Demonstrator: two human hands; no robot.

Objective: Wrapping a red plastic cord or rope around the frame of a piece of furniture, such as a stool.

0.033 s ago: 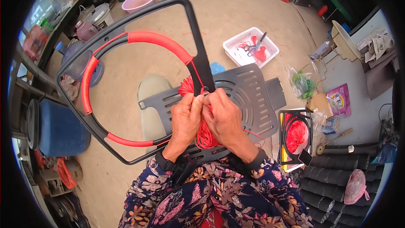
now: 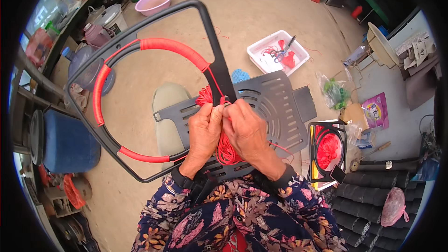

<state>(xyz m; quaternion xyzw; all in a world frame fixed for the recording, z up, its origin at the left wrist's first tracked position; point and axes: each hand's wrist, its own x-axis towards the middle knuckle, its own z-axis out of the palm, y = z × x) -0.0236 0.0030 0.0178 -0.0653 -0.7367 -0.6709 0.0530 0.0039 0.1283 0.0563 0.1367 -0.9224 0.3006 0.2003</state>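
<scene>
My left hand [image 2: 204, 126] is closed, thumb and fingertips pinching red cord at the near edge of a black frame [image 2: 222, 81]. Beside it and touching, my right hand [image 2: 245, 126] is closed on the cord too; its fingertips are partly hidden. The frame tilts up to the left, with a round inner ring wrapped in red cord at the top [image 2: 172, 49], left and bottom. A loose bundle of red cord [image 2: 227, 151] hangs between my hands, and more loops show above the left one. Below lies a dark slotted panel [image 2: 280, 107].
A white basin [image 2: 254, 56] with scissors and red scraps stands on the floor ahead. To the right, another black frame [image 2: 311, 154] lies over red cord, near stacked black rolls [image 2: 368, 196]. A blue barrel [image 2: 70, 142] and a water jug [image 2: 88, 70] stand left.
The black frame has tipped slightly, its upper corner shifting down and a little left. Both hands keep their pinch at nearly the same place.
</scene>
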